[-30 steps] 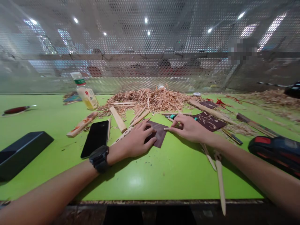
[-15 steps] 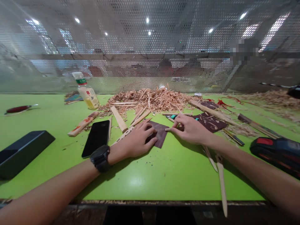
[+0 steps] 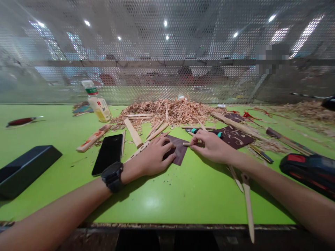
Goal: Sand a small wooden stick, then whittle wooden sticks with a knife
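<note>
A dark brown sheet of sandpaper (image 3: 180, 149) lies on the green table. My left hand (image 3: 153, 157), a black watch at its wrist, rests on the sheet's left part with its fingers spread, holding nothing. My right hand (image 3: 213, 147) pinches a thin wooden stick (image 3: 186, 144) between thumb and fingers. The stick's short end points left over the sheet's right edge; the rest of it is hidden by my fingers. Under my right forearm lie two slim carved wooden pieces (image 3: 248, 209), the longer one jutting past the table's front edge.
Wood shavings (image 3: 170, 111) are heaped at the back, below a perforated screen. On the left are a phone (image 3: 108, 155), a bottle (image 3: 98, 106) and a dark block (image 3: 28, 169). A second sandpaper sheet (image 3: 235, 137) and a black-and-red power tool (image 3: 307, 170) lie to the right.
My right hand's fingers have shifted slightly to the right, and a little more of the stick's end shows. My left hand stays put on the sandpaper.
</note>
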The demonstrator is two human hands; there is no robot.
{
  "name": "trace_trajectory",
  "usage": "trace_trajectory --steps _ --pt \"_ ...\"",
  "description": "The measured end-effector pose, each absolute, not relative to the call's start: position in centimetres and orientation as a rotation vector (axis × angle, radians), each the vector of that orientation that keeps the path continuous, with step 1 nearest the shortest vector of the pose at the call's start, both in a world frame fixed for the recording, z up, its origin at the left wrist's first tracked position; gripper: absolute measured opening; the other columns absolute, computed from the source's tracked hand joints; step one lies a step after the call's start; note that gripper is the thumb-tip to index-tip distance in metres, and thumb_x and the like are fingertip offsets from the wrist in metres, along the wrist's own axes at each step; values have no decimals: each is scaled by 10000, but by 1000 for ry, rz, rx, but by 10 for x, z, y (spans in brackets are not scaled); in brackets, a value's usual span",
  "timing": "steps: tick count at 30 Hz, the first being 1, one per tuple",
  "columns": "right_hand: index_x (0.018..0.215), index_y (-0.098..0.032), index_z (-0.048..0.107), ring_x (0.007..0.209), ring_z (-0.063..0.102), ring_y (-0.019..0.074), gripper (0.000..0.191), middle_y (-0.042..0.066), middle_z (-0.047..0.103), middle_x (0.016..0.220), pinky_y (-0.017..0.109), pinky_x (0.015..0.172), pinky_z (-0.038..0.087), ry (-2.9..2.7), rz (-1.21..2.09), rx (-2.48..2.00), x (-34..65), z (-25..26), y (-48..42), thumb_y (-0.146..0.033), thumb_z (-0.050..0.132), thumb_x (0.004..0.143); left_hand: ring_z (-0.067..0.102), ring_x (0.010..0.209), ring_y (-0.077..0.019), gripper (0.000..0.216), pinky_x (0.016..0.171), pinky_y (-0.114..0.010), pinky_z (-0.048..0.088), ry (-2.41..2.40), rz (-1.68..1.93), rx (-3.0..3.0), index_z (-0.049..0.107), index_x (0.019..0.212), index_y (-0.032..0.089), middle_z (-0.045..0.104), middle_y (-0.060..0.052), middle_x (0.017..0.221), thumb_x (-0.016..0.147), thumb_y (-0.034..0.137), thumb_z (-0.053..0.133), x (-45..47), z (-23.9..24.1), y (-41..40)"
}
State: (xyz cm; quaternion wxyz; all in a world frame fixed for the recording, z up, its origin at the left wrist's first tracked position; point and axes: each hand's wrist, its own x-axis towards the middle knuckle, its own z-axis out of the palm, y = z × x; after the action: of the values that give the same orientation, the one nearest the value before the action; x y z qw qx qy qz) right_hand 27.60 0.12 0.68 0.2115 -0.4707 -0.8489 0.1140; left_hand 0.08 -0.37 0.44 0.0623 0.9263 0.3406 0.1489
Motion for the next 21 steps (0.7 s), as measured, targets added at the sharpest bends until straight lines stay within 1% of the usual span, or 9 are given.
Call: trace_trajectory --steps 4,8,10,13,17,21 --pt "959 -209 701 865 608 228 175 80 681 967 370 782 448 -2408 316 -1245 266 8 -7 -341 603 1019 488 1419 -373 354 1189 -587 449 1004 469 2802 688 1265 197 637 -168 1305 1082 413 476 1 5 -4" --pt "1000 -207 709 840 606 226 275 83 696 963 362 750 458 -2383 363 -1256 270 8 -2 -453 594 1044 504 1405 -374 349 1185 -599 453 1007 482 2794 683 1283 204 638 -165 1302 1078 405 484 2 5 -3" --pt "964 -203 711 846 606 232 335 85 699 951 369 756 464 -2357 354 -1275 273 8 1 -501 584 1050 481 1433 -386 361 1196 -610 439 1018 468 2801 679 1295 198 632 -172 1323 1079 411 484 2 5 -4" --pt "883 -200 706 859 610 235 362 85 693 935 382 786 469 -2355 336 -1261 272 8 -2 -498 590 1052 439 1481 -396 375 1195 -605 442 1032 442 2803 678 1306 195 625 -177 1346 1083 421 479 2 5 -4" --pt "917 -203 729 880 628 230 317 79 696 967 386 816 476 -2399 404 -1198 266 10 -7 -468 614 1049 475 1450 -389 382 1178 -595 463 1013 448 2799 686 1294 189 633 -179 1322 1087 426 468 1 5 -4" --pt "880 -195 698 878 616 249 350 87 685 944 390 788 475 -2345 352 -1271 271 10 0 -502 628 1032 447 1471 -405 373 1185 -627 447 1010 489 2793 686 1286 196 637 -185 1346 1081 426 476 1 4 -4"
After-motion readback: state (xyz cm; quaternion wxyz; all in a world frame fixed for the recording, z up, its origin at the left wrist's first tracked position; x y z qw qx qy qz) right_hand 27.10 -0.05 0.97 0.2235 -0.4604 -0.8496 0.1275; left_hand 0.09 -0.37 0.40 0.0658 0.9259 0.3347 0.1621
